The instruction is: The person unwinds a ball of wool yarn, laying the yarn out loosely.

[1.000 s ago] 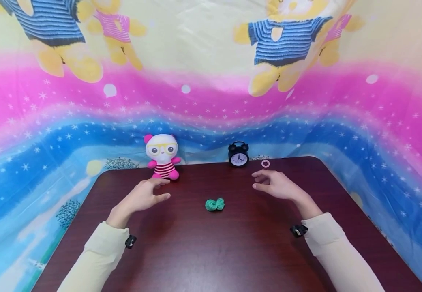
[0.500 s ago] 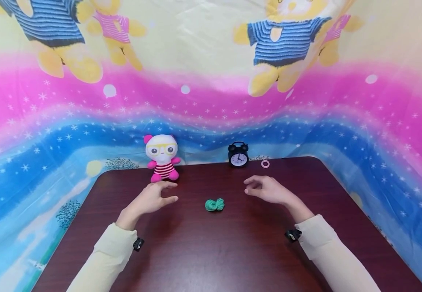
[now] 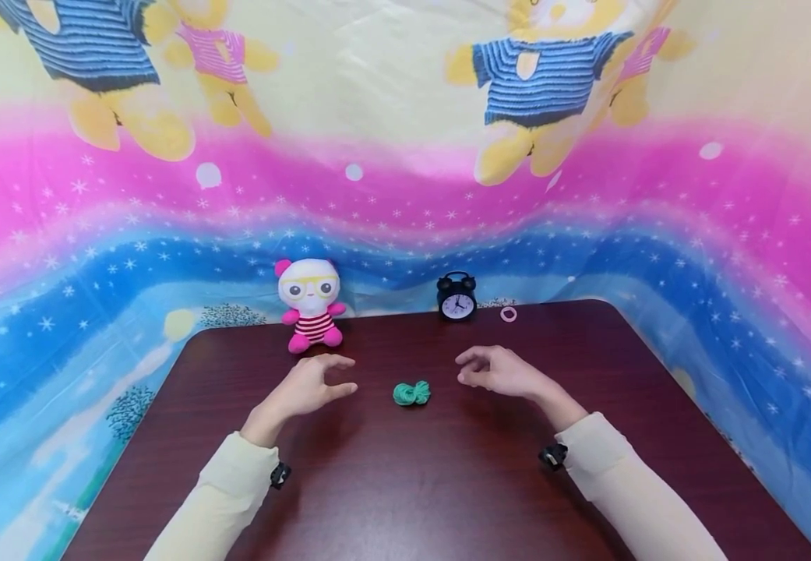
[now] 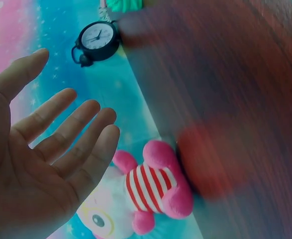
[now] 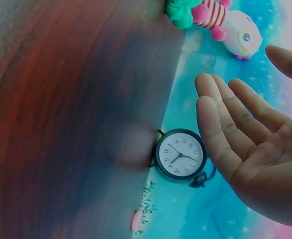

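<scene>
A small green bundle of yarn (image 3: 412,393), pinched in at its middle, lies on the dark wooden table between the two hands. The left hand (image 3: 310,384) hovers to the left of the yarn, fingers loosely bent and thumb apart, holding nothing. On the other side the right hand (image 3: 499,372) is held over the table in a similar pose, its palm facing the yarn and bare of any object. Both palms show in the wrist views, where the left hand (image 4: 56,144) and the right hand (image 5: 255,134) have relaxed, slightly spread fingers.
A plush panda (image 3: 312,304) in a red-striped outfit sits at the table's back left. Near the back edge stands a black alarm clock (image 3: 457,298), with a pink ring (image 3: 509,314) to its right. A patterned cloth (image 3: 405,195) hangs behind the table (image 3: 405,491).
Both hands have moved inward toward the yarn, the left one rightward and the right one leftward, and slightly nearer the body. The yarn, panda, clock and ring have stayed put.
</scene>
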A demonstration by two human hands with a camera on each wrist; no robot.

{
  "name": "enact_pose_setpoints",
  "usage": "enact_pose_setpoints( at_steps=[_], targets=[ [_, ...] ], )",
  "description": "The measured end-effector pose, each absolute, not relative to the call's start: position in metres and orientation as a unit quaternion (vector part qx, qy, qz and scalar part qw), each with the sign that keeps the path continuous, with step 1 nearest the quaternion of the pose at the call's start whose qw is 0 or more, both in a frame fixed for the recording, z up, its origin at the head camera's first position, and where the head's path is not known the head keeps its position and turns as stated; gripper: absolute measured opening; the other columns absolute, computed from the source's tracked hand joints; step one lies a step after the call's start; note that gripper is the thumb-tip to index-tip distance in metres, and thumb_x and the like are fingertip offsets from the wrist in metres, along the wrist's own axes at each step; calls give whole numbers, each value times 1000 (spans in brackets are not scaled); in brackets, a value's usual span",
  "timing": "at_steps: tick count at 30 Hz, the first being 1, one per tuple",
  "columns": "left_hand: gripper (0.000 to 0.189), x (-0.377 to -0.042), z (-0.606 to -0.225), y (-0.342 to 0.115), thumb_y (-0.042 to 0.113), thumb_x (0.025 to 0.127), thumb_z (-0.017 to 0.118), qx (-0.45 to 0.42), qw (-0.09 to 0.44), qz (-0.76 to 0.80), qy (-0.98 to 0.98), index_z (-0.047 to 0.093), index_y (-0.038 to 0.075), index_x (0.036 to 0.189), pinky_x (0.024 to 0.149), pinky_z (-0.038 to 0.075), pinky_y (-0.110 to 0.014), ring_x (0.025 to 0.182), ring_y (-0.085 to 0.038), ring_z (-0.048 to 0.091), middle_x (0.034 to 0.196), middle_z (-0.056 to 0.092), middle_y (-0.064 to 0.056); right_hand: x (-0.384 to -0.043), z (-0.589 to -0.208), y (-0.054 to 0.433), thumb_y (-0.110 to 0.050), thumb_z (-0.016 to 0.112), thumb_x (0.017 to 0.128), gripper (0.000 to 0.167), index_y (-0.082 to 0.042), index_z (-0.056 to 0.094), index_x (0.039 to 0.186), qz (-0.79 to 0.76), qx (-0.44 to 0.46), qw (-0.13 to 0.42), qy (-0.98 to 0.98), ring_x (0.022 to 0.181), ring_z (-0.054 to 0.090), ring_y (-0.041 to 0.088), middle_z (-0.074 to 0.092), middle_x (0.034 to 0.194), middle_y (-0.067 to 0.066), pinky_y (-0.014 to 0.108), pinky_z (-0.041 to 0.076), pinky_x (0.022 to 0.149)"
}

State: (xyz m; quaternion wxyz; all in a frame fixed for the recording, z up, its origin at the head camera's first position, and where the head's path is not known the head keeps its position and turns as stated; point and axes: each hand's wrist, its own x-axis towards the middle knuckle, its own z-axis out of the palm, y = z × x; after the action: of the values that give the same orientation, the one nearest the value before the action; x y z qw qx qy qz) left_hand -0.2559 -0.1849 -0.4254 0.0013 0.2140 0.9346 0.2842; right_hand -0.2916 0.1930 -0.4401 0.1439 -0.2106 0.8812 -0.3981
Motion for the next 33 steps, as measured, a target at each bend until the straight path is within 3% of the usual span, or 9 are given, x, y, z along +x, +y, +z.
enact_pose_setpoints(
  at_steps=[8,17,22,26,33],
  targets=[
    [46,-258,-436,-167,30,87,77,200,14,299,933,66,8,127,98,53,-48,113,-30,66,123,70,-12,-291,-452,184,-29,68,95,43,-4,62,130,-405,-217,163,873,90,67,35,73,102,4,49,57,70],
    [42,-259,-444,-148,29,87,77,188,21,318,929,69,7,122,97,53,-46,111,-29,68,118,73,-11,-292,-457,173,-28,67,95,42,-2,62,128,-396,-229,168,873,82,66,35,72,95,11,39,57,63],
    [39,-259,-449,-138,29,87,77,189,26,320,928,70,7,119,94,55,-47,106,-28,69,115,74,-12,-292,-462,169,-29,67,95,42,-3,62,128,-396,-225,186,871,82,65,34,71,97,17,41,58,65],
    [37,-260,-453,-130,30,87,77,180,21,317,931,72,8,116,92,56,-45,102,-26,70,110,75,-9,-292,-466,165,-28,67,95,40,-4,63,128,-396,-220,192,871,81,65,33,71,95,16,43,58,66],
    [35,-262,-459,-120,29,87,77,182,26,321,929,72,10,116,91,57,-44,100,-22,71,109,75,-7,-292,-467,157,-27,67,95,38,-6,64,126,-393,-216,189,873,78,65,24,71,92,13,35,57,64]
  ],
)
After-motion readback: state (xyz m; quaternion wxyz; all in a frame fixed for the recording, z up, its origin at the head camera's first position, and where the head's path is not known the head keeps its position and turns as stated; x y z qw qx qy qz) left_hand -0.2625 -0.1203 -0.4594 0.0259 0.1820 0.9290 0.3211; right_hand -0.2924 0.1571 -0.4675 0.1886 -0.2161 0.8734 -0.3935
